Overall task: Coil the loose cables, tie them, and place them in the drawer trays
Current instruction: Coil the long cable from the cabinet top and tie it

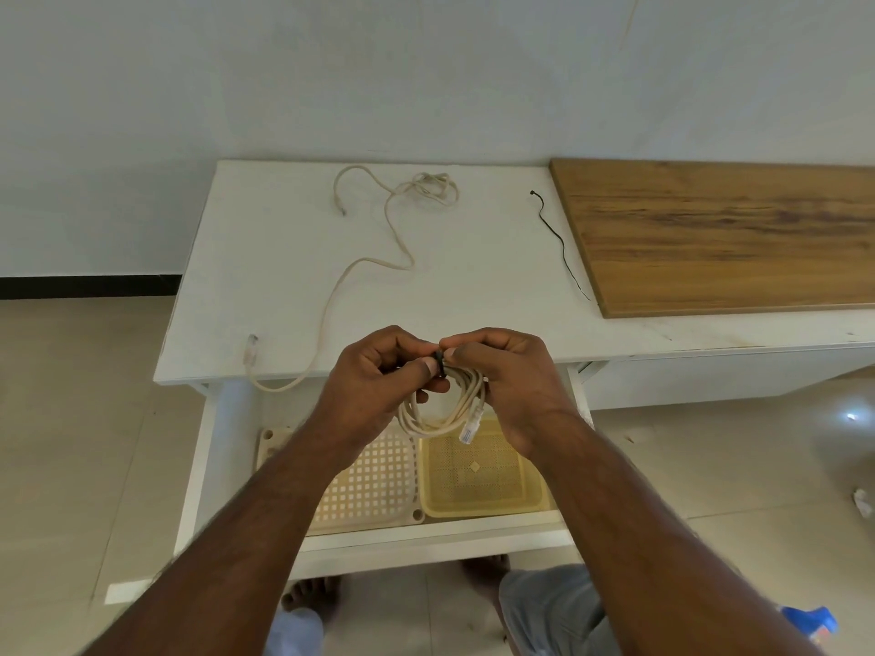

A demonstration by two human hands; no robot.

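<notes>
A coiled beige network cable (466, 400) hangs between both hands above the open drawer, its clear plug (471, 428) dangling down. My left hand (379, 371) and my right hand (506, 376) pinch a black tie (440, 360) wrapped round the top of the coil. In the drawer (426, 537) lie a cream perforated tray (374, 485) on the left and a yellow mesh tray (478, 475) on the right. A loose beige cable (379, 262) sprawls over the white table, one plug (251, 348) at the front left edge.
A thin black tie (561, 243) lies on the white table (473, 286) near a wooden board (729, 234) at the right. Tiled floor surrounds the table. My bare feet (310, 596) show under the drawer. A blue object (812, 622) sits at the lower right.
</notes>
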